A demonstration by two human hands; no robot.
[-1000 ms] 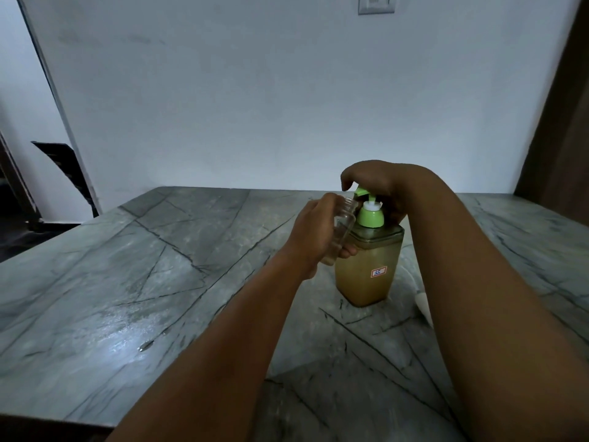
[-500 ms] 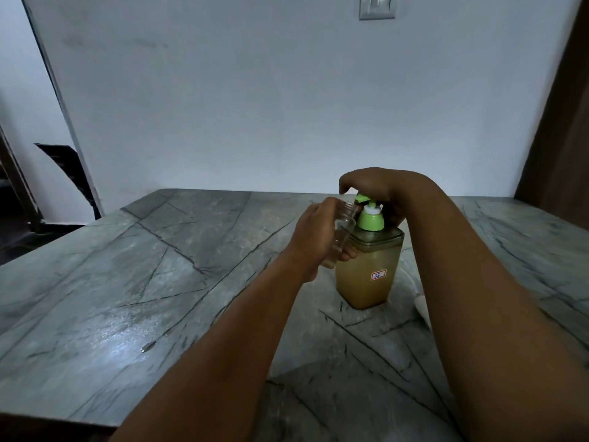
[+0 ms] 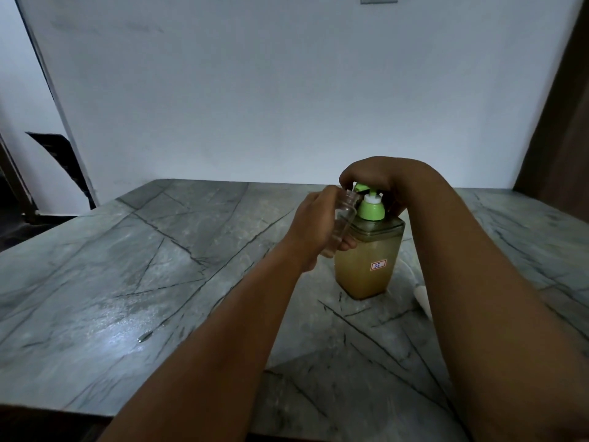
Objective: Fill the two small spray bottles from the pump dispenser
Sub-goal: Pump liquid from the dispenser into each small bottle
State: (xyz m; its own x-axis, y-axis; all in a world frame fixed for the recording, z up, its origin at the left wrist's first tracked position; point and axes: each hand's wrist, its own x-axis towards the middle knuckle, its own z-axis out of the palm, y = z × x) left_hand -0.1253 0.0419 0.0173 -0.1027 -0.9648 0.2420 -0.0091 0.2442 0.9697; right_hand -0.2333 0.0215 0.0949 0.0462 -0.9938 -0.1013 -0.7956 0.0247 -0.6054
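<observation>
Head view: your left hand (image 3: 314,226) grips a small clear bottle (image 3: 342,220), tilted, mouth at the green pump head's (image 3: 363,187) spout. Right hand (image 3: 371,177) curls over that pump on the dispenser (image 3: 366,266), 2 o'clock on the table (image 3: 159,266). Press slowly, keep the mouth under the spout.

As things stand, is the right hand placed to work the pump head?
Probably yes: the right hand sits atop the green pump head, while the left hand holds the small clear bottle beside it.
</observation>
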